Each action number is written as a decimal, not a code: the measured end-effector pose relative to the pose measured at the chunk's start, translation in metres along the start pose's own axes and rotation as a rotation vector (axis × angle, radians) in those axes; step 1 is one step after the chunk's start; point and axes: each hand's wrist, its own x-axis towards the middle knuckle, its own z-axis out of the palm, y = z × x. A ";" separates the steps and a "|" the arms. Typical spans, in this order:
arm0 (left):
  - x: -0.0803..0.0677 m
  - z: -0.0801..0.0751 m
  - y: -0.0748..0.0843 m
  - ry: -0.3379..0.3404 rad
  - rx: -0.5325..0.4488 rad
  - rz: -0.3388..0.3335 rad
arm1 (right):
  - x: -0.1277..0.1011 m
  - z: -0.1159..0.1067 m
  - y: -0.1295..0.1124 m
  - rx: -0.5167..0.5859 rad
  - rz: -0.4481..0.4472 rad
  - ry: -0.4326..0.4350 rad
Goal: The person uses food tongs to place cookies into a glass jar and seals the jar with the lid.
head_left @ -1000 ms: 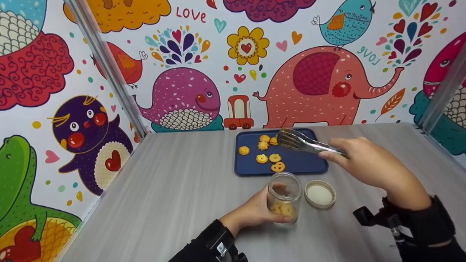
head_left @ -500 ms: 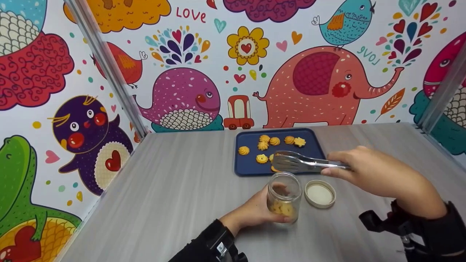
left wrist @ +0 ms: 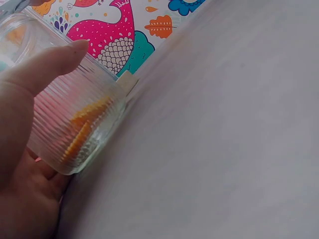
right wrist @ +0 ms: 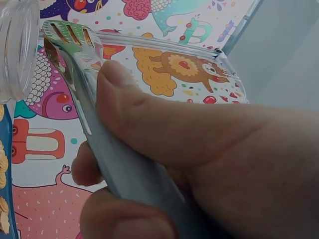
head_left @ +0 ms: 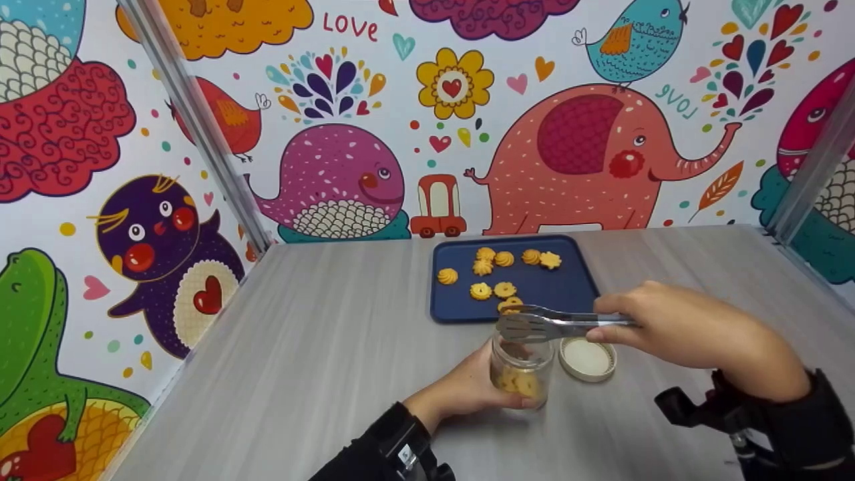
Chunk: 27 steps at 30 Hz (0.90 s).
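My left hand [head_left: 464, 384] grips a clear glass jar [head_left: 542, 374] near the front of the table, fingers and thumb curled around its side. Butter cookies [head_left: 521, 382] lie in the jar's lower part; two ridged ones show through the glass in the left wrist view. The right hand [head_left: 674, 324] holds metal tongs [head_left: 564, 327] by their handles. Their slotted heads overlap the open jar mouth in the head view. From the right wrist, the tong heads [right wrist: 75, 42] appear close together beside the jar rim [right wrist: 25, 55], with no cookie visible between them.
Behind the jar lies a blue tray [head_left: 568, 297] with several butter cookies [head_left: 481, 267] spread on it. A round jar lid [head_left: 588, 359] rests just right of the jar, inner side up. Brightly illustrated wall panels [head_left: 374, 80] border the table at the back and left.
My right hand has brought the tongs from above the tray's back cookies forward to the jar mouth. Two cookies they had covered now show on the tray. The left hand and jar stay put.
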 end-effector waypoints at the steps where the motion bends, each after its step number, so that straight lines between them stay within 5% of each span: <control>1: 0.000 0.000 0.000 -0.001 -0.005 0.000 | 0.000 0.000 0.000 0.002 -0.003 -0.003; 17: 0.001 0.000 0.000 -0.006 -0.011 0.045 | 0.001 -0.001 0.000 0.048 0.065 -0.039; 27: 0.000 0.001 0.000 0.003 -0.006 0.015 | 0.000 -0.001 -0.001 0.030 0.073 -0.033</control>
